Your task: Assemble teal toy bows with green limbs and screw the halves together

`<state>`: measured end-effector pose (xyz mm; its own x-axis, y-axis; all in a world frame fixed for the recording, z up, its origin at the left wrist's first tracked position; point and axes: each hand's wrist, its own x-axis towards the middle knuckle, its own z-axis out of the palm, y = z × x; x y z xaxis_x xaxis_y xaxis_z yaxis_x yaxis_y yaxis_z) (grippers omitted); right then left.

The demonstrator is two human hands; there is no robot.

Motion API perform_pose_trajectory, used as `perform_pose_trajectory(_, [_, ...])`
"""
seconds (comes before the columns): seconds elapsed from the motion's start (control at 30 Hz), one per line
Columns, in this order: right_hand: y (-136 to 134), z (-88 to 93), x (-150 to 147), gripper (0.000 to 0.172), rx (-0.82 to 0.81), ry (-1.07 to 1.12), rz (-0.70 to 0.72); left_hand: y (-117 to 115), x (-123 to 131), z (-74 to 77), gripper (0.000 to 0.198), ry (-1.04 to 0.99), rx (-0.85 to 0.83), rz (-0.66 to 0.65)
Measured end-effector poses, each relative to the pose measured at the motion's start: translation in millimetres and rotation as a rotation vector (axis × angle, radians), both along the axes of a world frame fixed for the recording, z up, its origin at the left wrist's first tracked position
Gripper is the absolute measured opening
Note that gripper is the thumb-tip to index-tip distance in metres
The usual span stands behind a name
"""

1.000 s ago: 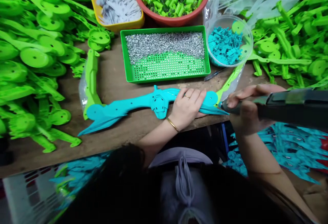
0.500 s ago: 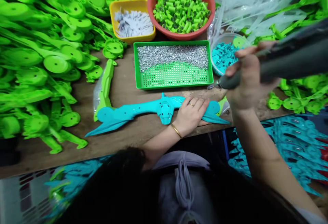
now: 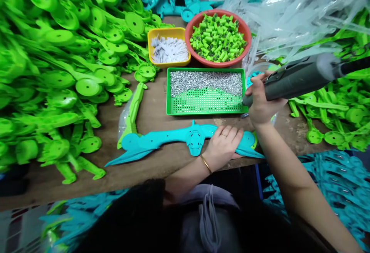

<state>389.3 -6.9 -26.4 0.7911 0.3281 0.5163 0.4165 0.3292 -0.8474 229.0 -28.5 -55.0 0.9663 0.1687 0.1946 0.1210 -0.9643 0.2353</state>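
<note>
A blue plastic bow-shaped part [image 3: 170,136] lies across the table in front of me, with green pieces under both of its ends. My left hand [image 3: 223,145] is wrapped over its right arm, thumb side hidden. In my right hand [image 3: 261,102] is a dark electric screwdriver [image 3: 297,77], held at a slant with its nose towards the lower right corner of the green tray [image 3: 205,113]. The driver's tip is hard to make out there. Small silver screws [image 3: 202,81] fill the far half of that tray.
Behind the tray stand a yellow bin [image 3: 169,63] of white pieces and a red bowl [image 3: 188,41] of green tubes. Green plastic parts [image 3: 58,79] are heaped at left and right. Clear plastic bags [image 3: 303,10] lie at the back right. Blue parts [image 3: 341,179] sit below the table edge.
The view has shifted, so the table things appear lower. My right hand has brought the screwdriver closer to the tray's right corner. My left hand keeps its hold on the blue part.
</note>
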Motion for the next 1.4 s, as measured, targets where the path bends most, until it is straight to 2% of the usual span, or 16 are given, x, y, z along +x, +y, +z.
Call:
perform_pose_trajectory(0.13, [-19, 29.7, 1, 0.026, 0.050, 0.052, 0.023, 2, -7, 4.9, 0.076, 0.044, -0.012, -0.019])
perform_pose_trajectory(0.2, [-42, 44.2, 4, 0.027, 0.083, 0.040, 0.018, 0, -10, 11.8, 0.075, 0.097, -0.015, -0.014])
perform_pose_trajectory(0.27, [-68, 51.3, 5, 0.028, 0.086, 0.019, 0.000, -6, -10, 19.6, 0.078, 0.143, -0.014, 0.005])
perform_pose_trajectory(0.4, [-107, 41.7, 4, 0.025, 0.054, 0.031, -0.043, -25, 1, 27.3, 0.080, 0.156, -0.001, -0.103])
perform_pose_trajectory(0.53, [-119, 26.3, 2, 0.026, 0.068, 0.057, -0.055, -36, 12, 21.1, 0.063, 0.163, 0.044, -0.158])
perform_pose_trajectory(0.67, [-117, 21.0, 3, 0.028, 0.050, 0.075, -0.022, -36, 14, 15.7, 0.061, 0.136, 0.064, -0.155])
perform_pose_trajectory(0.93, [-113, 6.1, 4, 0.027, -0.020, 0.032, 0.037, -36, 14, 17.0, 0.056, 0.129, 0.070, -0.136])
perform_pose_trajectory(1.07, [-107, 19.6, 6, 0.025, -0.083, 0.047, -0.005, -36, 11, 15.6, 0.056, 0.128, 0.063, -0.135])
perform_pose_trajectory(1.17, [-83, 36.6, 3, 0.026, 0.018, -0.001, 0.008, -35, 7, 15.2, 0.055, 0.111, 0.064, -0.144])
perform_pose_trajectory(1.23, [-58, 39.2, -1, 0.024, 0.104, -0.044, 0.014, -34, 4, 15.3, 0.054, 0.092, 0.059, -0.160])
perform_pose_trajectory(1.3, [-34, 30.7, -5, 0.023, 0.093, -0.063, 0.009, -32, 2, 14.9, 0.052, 0.066, 0.048, -0.168])
perform_pose_trajectory(1.4, [-9, 6.7, -5, 0.030, -0.038, -0.048, 0.060, -31, 0, 12.7, 0.049, 0.013, 0.040, -0.158])
